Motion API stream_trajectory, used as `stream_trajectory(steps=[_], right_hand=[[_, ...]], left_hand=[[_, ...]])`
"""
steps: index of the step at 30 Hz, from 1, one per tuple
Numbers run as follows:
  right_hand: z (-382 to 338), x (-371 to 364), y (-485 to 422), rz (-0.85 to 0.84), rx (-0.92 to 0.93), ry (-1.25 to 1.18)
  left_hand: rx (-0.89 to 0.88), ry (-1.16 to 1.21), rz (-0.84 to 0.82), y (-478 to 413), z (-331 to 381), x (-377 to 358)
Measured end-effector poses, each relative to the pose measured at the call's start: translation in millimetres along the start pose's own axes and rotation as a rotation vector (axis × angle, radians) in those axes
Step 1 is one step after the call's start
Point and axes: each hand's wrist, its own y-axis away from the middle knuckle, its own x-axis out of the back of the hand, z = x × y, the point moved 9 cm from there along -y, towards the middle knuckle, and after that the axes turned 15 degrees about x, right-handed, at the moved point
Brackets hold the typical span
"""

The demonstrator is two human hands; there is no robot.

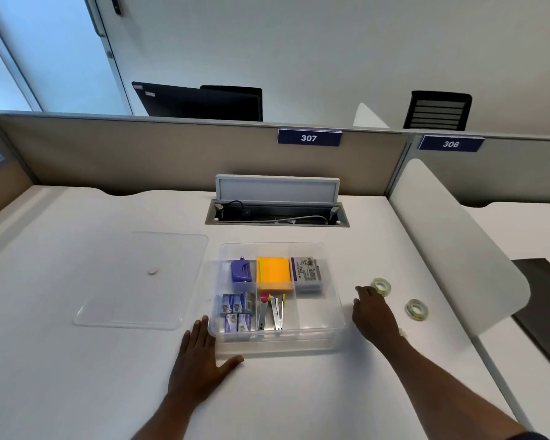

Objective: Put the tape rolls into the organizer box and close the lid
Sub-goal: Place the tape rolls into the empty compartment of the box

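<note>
Right hand (371, 312) is reached out open, fingertips at one of two tape rolls (381, 286); the second (416, 309) lies just right. Left hand (200, 360) is spread flat at the box (332, 312). Six compartments: five filled, near-right one bare; lid (140, 281) lies left.

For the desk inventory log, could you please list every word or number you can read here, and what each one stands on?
"307": blue sign on the partition behind this desk.
"306": blue sign on the neighbouring partition to the right.
Grey packet in the organizer box: print too blurred to read.
Small blue-and-white boxes: print too small to read.
Tape rolls: no legible text.
</note>
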Motion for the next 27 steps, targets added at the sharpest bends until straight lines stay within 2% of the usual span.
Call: stream_trajectory(steps=[4, 7, 14, 19, 21, 24, 27], right_hand=[[20, -21, 9, -0.247, -0.015, 0.090], [28, -32, 15, -0.344, -0.015, 0.062], [25, -23, -1, -0.248, 0.013, -0.090], [-1, 16, -36, 0.053, 0.141, -0.190], [-22, 26, -49, 0.104, 0.231, -0.229], [-64, 24, -58, 0.046, 0.466, -0.234], [-97, -1, -52, -0.131, 0.609, -0.192]], left_hand=[[0.010, -0.022, 0.011, -2, -3, -3], [0.021, -0.033, 0.016, -3, -4, -4], [0.036, -0.010, 0.020, -2, -3, -1], [0.051, 0.000, 0.038, -2, -4, -2], [0.058, -0.006, 0.045, -2, -5, -3], [0.060, -0.002, 0.051, -1, -5, -3], [0.060, 0.005, 0.052, -2, -5, -2]])
